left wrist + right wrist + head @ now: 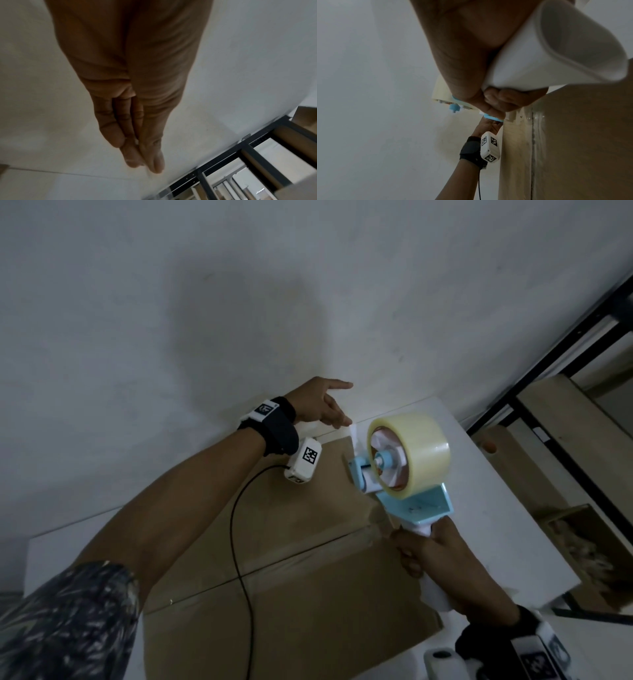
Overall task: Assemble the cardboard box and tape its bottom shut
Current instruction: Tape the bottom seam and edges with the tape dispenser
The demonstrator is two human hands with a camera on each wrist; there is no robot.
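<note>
A: Nearest my lens is the white handle (547, 54). My right hand (435, 556) has its fingers (503, 98) clenched round it, thumb across them.

B: And beyond the fingers?

A: The blue tape dispenser (411, 501) with its clear tape roll (409, 453), nose down at the far edge of the cardboard box (291, 594). The box lies on the white table (496, 508), bottom flaps folded shut. A glossy tape strip (522, 142) runs along the centre seam (274, 563).

B: Left hand?

A: My left hand (320, 405) is at the box's far edge, just beside the dispenser's nose. Fingers (120, 128) straight and pressed together, thumb alongside, gripping nothing. I can't tell whether the tips touch the tape end.

B: Surroundings?

A: White wall (239, 285) behind, black shelving (248, 155) to the right.
</note>
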